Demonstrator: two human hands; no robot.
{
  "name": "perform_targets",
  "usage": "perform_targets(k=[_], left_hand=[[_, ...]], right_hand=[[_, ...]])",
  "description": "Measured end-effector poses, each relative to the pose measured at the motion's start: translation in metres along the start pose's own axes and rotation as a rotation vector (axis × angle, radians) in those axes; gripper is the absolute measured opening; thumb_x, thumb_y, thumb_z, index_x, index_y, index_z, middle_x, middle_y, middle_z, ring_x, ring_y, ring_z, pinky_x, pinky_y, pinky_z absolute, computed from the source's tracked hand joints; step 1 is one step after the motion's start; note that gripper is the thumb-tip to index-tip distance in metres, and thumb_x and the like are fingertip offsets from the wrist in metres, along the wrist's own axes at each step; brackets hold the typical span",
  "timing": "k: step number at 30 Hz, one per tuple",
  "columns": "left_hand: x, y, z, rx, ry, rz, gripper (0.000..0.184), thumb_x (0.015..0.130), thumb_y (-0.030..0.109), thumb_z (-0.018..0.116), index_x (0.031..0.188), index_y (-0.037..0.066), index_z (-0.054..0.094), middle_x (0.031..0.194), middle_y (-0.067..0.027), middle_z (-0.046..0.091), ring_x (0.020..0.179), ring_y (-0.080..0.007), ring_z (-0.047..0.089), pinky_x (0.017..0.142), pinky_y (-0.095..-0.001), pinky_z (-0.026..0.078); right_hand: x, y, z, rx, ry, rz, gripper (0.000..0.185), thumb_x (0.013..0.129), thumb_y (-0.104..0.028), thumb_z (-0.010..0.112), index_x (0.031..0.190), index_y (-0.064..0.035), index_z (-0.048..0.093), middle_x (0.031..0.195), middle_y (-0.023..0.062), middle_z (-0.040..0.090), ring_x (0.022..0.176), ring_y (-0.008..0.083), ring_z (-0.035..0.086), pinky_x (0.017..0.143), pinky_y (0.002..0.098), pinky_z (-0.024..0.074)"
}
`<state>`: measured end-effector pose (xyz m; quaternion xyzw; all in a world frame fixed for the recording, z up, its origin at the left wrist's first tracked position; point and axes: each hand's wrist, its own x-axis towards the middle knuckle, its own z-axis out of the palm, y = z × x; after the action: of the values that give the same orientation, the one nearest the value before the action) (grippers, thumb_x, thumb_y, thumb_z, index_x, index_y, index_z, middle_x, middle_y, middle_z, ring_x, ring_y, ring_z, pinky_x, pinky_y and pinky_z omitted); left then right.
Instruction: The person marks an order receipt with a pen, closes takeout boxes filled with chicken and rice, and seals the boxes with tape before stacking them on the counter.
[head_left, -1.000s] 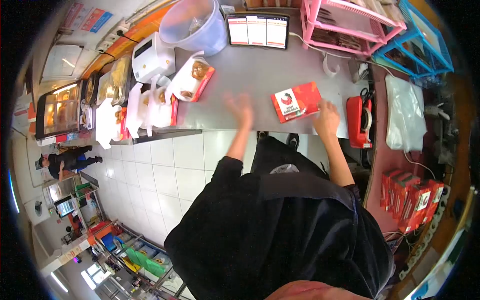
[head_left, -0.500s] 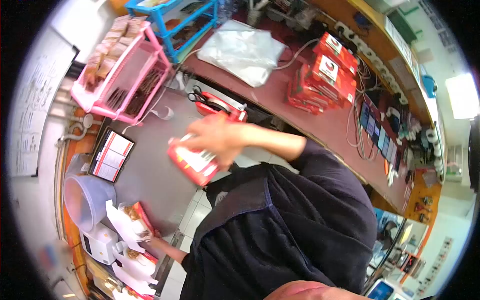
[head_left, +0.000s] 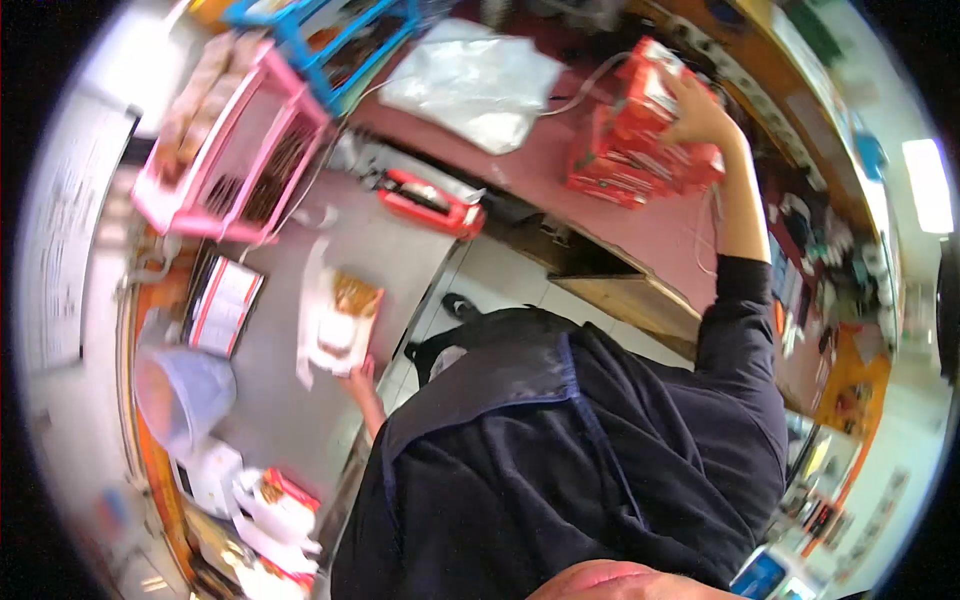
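Note:
An open box of food (head_left: pixel 342 322) lies on the grey metal counter (head_left: pixel 280 395), its white flap spread to the left and brown food inside. At its lower edge is my left hand (head_left: pixel 362 384), fingers closed on the near corner. My right arm reaches far out to the right, over a red-brown surface. There my right hand (head_left: pixel 700 112) curls over a red box (head_left: pixel 648 92) on top of a pile of red boxes (head_left: pixel 625 165). Motion blurs both the pile and the fingers.
More open food boxes (head_left: pixel 280 515) stand at lower left beside a white machine (head_left: pixel 210 478) and a translucent bucket (head_left: pixel 185 395). Behind are a tablet (head_left: pixel 224 305), a pink rack (head_left: pixel 235 150) and a blue rack (head_left: pixel 345 50). A red tape dispenser (head_left: pixel 430 203) and plastic bags (head_left: pixel 475 85) lie further right.
My right hand has moved from above the counter to the red pile; the box it carried is now among the others there. My left hand has brought an open food box towards the counter's middle.

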<state>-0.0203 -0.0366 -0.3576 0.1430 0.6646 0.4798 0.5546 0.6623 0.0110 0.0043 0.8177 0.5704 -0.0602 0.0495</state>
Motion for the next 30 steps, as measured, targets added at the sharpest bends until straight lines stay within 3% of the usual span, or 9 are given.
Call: perform_targets(k=[3,5,6,9,11,13,17,21,30], left_hand=[[0.016,-0.016,-0.008,-0.030,-0.093,0.046,0.062,0.080,0.016,0.066,0.135,0.006,0.036,0.107,-0.0131,0.061,0.080,-0.0220,0.067,0.065,-0.0332,0.056],[-0.032,0.036,0.016,0.138,-0.033,-0.018,0.093,0.081,0.025,0.069,0.145,0.010,0.004,0.109,-0.0141,0.057,0.077,-0.0215,0.067,0.066,-0.0322,0.056],[-0.043,0.051,0.021,0.256,0.062,-0.095,0.105,0.078,0.030,0.072,0.144,0.006,-0.006,0.120,-0.0188,0.050,0.097,-0.0272,0.062,0.081,-0.0377,0.053],[-0.054,0.067,0.012,0.440,0.297,0.476,0.111,0.073,0.036,0.078,0.142,-0.005,0.002,0.142,-0.0252,0.020,0.132,-0.0340,0.026,0.109,-0.0482,0.026],[-0.032,0.081,0.003,0.665,0.317,0.815,0.101,0.075,0.032,0.078,0.144,-0.002,0.012,0.141,-0.0263,0.026,0.127,-0.0328,0.037,0.105,-0.0469,0.034],[-0.024,0.093,0.009,0.444,0.154,0.581,0.092,0.078,0.030,0.075,0.145,0.002,0.018,0.138,-0.0240,0.034,0.122,-0.0306,0.045,0.098,-0.0454,0.041],[-0.007,0.078,0.003,0.178,0.056,0.136,0.071,0.085,0.028,0.069,0.142,0.007,0.033,0.125,-0.0163,0.053,0.111,-0.0243,0.056,0.084,-0.0406,0.052],[-0.011,0.068,0.010,0.016,0.066,0.148,0.044,0.089,0.025,0.065,0.126,0.005,0.054,0.104,-0.0095,0.064,0.093,-0.0177,0.063,0.071,-0.0326,0.055],[-0.006,0.067,0.014,0.027,0.051,0.117,0.047,0.086,0.019,0.069,0.126,0.002,0.052,0.093,-0.0065,0.064,0.081,-0.0128,0.062,0.061,-0.0300,0.055]], right_hand=[[0.030,0.045,0.023,-0.095,0.048,-0.244,0.118,0.053,-0.047,0.082,0.146,-0.0024,0.026,0.146,0.0225,0.033,0.137,0.0366,0.029,0.113,0.0431,0.0239],[0.033,0.043,0.020,-0.188,0.095,-0.461,0.130,0.045,-0.053,0.086,0.148,-0.0065,0.022,0.147,0.0206,0.033,0.138,0.0355,0.026,0.113,0.0439,0.0233],[-0.021,-0.068,-0.025,-0.308,0.148,0.023,0.137,0.041,-0.051,0.088,0.149,-0.0069,0.017,0.145,0.0201,0.036,0.137,0.0372,0.028,0.112,0.0462,0.0238],[-0.028,-0.189,-0.001,0.325,0.492,-0.571,0.093,0.068,-0.021,0.082,0.145,-0.0092,0.032,0.139,0.0199,0.042,0.123,0.0321,0.047,0.094,0.0396,0.0458],[-0.034,-0.293,0.045,0.623,0.223,-0.587,0.055,0.075,-0.013,0.074,0.126,-0.0033,0.054,0.120,0.0186,0.059,0.109,0.0266,0.060,0.085,0.0363,0.0505],[0.000,-0.366,0.144,0.469,-0.129,-0.745,0.025,0.087,-0.019,0.061,0.104,-0.0005,0.066,0.100,0.0209,0.066,0.093,0.0364,0.064,0.080,0.0402,0.0512],[0.029,-0.446,0.289,0.859,-0.380,-0.597,0.045,0.090,-0.041,0.050,0.098,-0.0007,0.069,0.093,0.0259,0.065,0.096,0.0420,0.062,0.086,0.0438,0.0474],[0.037,-0.467,0.295,0.629,-0.320,-0.703,0.039,0.089,-0.037,0.052,0.093,-0.0030,0.070,0.090,0.0201,0.068,0.088,0.0344,0.066,0.082,0.0405,0.0497],[0.060,-0.470,0.296,0.556,-0.662,-0.798,0.039,0.082,-0.040,0.065,0.096,-0.0047,0.071,0.080,0.0145,0.069,0.069,0.0249,0.067,0.064,0.0384,0.0510]])
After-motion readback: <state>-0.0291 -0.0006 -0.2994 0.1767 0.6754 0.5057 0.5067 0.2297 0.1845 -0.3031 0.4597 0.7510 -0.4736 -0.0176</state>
